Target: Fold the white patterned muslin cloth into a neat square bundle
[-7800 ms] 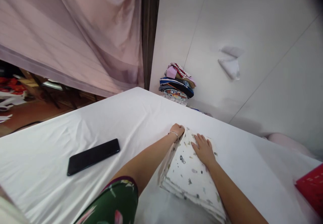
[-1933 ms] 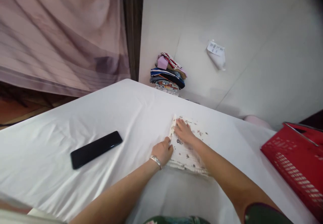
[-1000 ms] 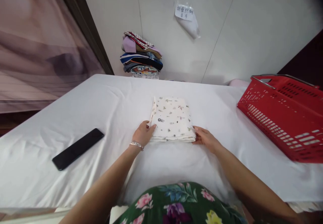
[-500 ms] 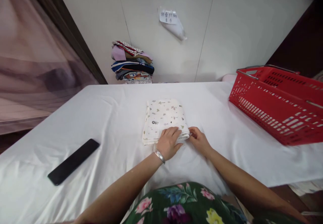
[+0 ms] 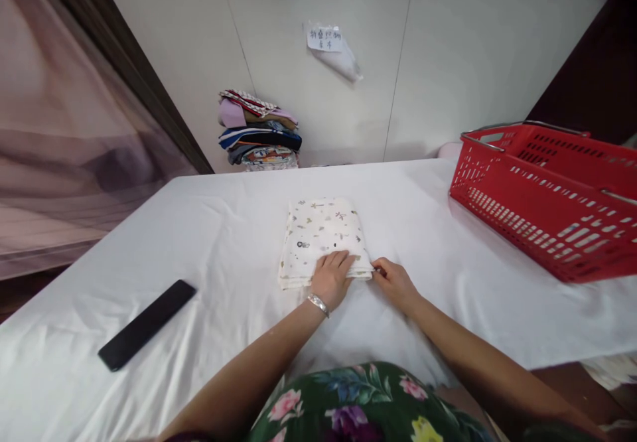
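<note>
A folded white cloth with small printed figures (image 5: 326, 229) lies on the white-covered table in front of me. My left hand (image 5: 332, 279), with a silver bracelet at the wrist, rests flat on the cloth's near edge, fingers stretched out over it. At the near right corner, my right hand (image 5: 395, 284) pinches the cloth's edge between thumb and fingers. The folded layers show along the near side.
A black, flat, oblong object (image 5: 148, 324) lies on the left of the white tablecloth (image 5: 223, 229). To the right stands a red plastic basket (image 5: 547, 210) with metal handles. Stacked folded fabrics (image 5: 259, 130) sit beyond the far edge, by the wall.
My left hand has flattened, its thumb no longer sticking out to the right. My right hand has shifted slightly down at the cloth's corner. The view has tilted a little.
</note>
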Tool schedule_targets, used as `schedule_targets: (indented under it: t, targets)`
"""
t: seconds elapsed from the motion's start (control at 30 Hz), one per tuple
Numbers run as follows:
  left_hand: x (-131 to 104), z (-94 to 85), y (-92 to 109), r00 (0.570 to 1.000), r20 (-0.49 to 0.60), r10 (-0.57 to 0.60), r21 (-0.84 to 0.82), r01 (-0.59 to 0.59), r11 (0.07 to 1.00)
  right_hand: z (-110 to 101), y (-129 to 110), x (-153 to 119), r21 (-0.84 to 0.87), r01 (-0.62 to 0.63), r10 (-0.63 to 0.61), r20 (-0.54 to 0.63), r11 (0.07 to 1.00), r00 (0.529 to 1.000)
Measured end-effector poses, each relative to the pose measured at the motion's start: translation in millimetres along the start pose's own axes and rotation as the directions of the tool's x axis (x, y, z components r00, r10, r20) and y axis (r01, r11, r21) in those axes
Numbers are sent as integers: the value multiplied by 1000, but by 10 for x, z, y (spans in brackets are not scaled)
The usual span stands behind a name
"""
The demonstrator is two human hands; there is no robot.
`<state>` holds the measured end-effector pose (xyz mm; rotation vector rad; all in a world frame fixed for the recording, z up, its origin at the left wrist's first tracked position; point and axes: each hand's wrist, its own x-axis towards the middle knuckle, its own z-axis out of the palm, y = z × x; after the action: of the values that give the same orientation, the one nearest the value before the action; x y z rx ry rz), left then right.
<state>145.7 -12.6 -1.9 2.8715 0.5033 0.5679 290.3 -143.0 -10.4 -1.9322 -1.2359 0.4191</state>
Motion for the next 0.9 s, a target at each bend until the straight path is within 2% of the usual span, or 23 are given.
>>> schedule_targets:
  t: [0.1,0.2,0.33,0.43,0.53,0.7,0.9]
  targets:
    - [11,-38,35,1000,-13,5,-25,-5,1000,-9,-6,-8,-27,19,-18,7,999,1000]
    - [54,-62,77,999,-15,38,-16,-38,999,5,-39,-6,-125,28,-25,22,992,999]
    - [124,-16,96,997,-5,79,-11,-79,997,8,-61,-19,-316,57,-41,57,947,998]
    - [139,29,91,997,3,73,-27,-73,997,-16,-44,-65,-393,96,-64,94,915,994]
    - [121,35,99,997,7,83,-47,-83,995,-30,-30,-119,-393,110,-73,109,913,991]
    - [58,-15,147,995,-10,95,-94,-95,991,6,-52,-168,-309,93,-75,71,946,995]
    - [56,-54,233,994,43,96,-95,-92,991,25,-63,-146,-376,84,-51,96,923,994]
